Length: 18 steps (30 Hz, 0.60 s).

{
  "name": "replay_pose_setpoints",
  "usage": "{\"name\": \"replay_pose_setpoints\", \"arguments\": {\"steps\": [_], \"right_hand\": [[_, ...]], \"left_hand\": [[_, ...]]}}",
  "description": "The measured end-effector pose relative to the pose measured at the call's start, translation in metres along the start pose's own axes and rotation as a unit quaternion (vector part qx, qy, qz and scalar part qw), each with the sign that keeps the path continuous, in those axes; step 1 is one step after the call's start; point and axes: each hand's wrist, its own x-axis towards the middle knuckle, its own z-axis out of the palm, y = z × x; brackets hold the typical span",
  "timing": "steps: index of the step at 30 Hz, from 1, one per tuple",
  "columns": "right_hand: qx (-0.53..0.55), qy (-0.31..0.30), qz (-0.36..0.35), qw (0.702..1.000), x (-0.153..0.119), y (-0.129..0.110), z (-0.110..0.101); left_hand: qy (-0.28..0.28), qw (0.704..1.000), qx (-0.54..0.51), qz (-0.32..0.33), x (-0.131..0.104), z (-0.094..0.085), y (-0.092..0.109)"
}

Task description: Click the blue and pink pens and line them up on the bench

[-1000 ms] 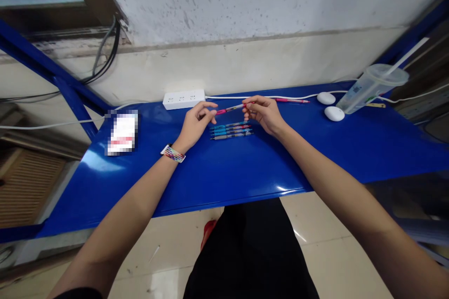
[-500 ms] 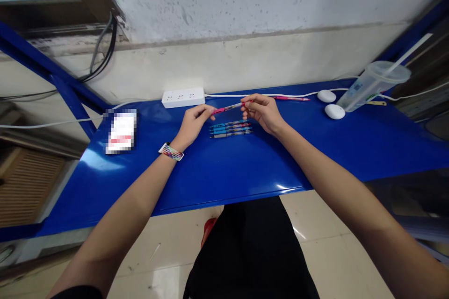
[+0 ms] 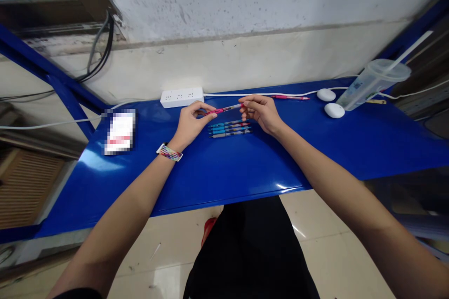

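A pink pen with a clear barrel (image 3: 226, 109) is held level above the table between my two hands. My left hand (image 3: 192, 120) pinches its pink grip end. The fingertips of my right hand (image 3: 262, 113) close on the other end and partly cover it. Just below the held pen, several pens (image 3: 230, 129) lie side by side in a row on the blue table (image 3: 224, 173); most have blue grips and the nearest has a grey one. Another pink pen (image 3: 291, 97) lies behind my right hand.
A white power strip (image 3: 182, 97) sits against the wall, its cable running right. Two white rounded objects (image 3: 326, 95) and a clear cup with a straw (image 3: 366, 85) stand at the right. A blurred-out white item (image 3: 120, 131) lies on the left.
My left hand has shifted its grip slightly along the pink pen, with the thumb now further over the pink part. My right hand has barely moved.
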Motion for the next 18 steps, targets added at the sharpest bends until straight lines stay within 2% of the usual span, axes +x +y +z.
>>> {"name": "replay_pose_setpoints", "arguments": {"steps": [5,11,18], "right_hand": [[-0.002,-0.001,0.004,1.000,0.0002,0.0015,-0.0007],[0.010,-0.014,-0.015,1.000,-0.0006,-0.0013,0.0003],[-0.003,-0.022,-0.016,1.000,-0.0020,-0.0006,0.0023]], "left_hand": [[0.020,1.000,0.007,0.014,-0.0004,0.0001,0.0022],[-0.010,0.999,-0.025,-0.036,0.0010,-0.0009,-0.0026],[0.001,1.000,-0.020,-0.023,-0.0010,-0.0017,-0.0009]]}}
